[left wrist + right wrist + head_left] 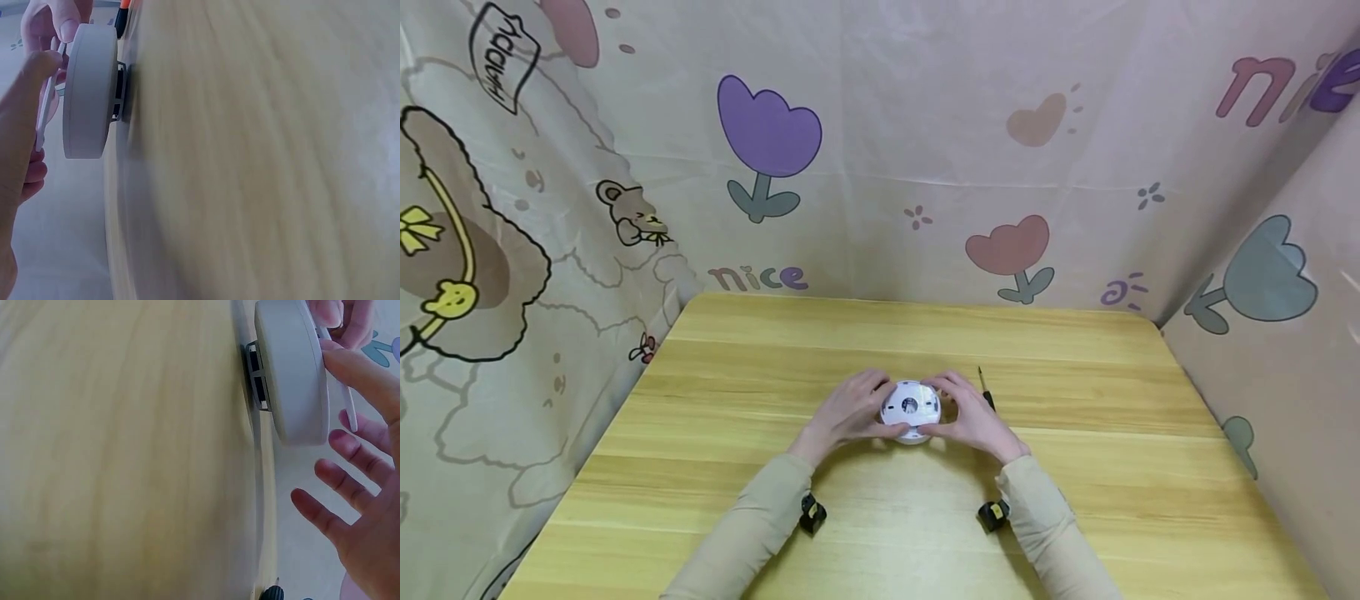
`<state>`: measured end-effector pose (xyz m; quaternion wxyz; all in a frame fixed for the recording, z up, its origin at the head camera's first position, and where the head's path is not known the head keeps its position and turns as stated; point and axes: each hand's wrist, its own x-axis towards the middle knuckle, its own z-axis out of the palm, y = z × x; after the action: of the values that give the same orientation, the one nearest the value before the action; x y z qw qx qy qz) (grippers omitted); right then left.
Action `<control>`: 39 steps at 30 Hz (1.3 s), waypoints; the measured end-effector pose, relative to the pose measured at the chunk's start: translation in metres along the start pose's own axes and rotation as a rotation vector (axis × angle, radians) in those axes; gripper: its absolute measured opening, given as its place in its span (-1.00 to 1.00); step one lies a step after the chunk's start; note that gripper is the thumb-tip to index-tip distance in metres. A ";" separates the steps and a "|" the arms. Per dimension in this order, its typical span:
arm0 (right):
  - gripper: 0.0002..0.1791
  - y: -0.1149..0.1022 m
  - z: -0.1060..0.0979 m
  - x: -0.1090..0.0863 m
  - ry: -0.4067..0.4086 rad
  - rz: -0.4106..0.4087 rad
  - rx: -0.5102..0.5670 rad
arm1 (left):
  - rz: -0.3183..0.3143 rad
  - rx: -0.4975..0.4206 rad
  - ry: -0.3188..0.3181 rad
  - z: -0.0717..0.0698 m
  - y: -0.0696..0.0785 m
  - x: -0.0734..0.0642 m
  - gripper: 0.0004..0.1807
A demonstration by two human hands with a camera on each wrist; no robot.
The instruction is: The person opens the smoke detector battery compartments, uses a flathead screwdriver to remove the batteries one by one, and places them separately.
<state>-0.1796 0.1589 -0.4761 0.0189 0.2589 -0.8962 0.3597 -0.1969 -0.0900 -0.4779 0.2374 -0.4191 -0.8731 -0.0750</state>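
L sleeve (pixel 737 525) and R sleeve (pixel 1056 521) ran in nearest the cam, w/ blk L wrist unit (pixel 812 515) and R wrist unit (pixel 994 515) by the cuffs. Past them, abt mid-table (pixel 1075 400), the white rnd housing (pixel 90 94) sat w/ its dark slotted vent (pixel 258 376) facing the wood. White plate (pixel 895 400) hung just above it, a gap showing betw. the two. L hand (pixel 848 406) gripped plate rim, thumb on near edge; R hand (pixel 976 418) pinched same rim, thumb close to L thumb, lower fingers spread free. Screwdriver (pixel 988 400) lay beyond R hand, handle partly hidden by it. Step, my read: plate being mated to or parted from housing, couldn't tell which. Either way it wanted plate kept level (gap looked uneven in both wrist views), slots (pixel 928 403) matched to any catches beneath (hidden), and even force from both sides, no one-sided prying. Housing likely needed steadying vs. rocking on vent; fingertips best kept clear of gap before any pressing.
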 end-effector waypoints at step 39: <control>-0.26 0.038 -0.039 -0.027 0.089 0.112 0.122 | -0.427 -0.585 -0.363 -0.003 -0.003 -0.016 0.18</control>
<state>-0.1803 0.2197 -0.4767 0.0225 0.1927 -0.8841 0.4251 -0.1894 -0.1037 -0.4830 -0.0710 -0.2848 -0.9101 -0.2926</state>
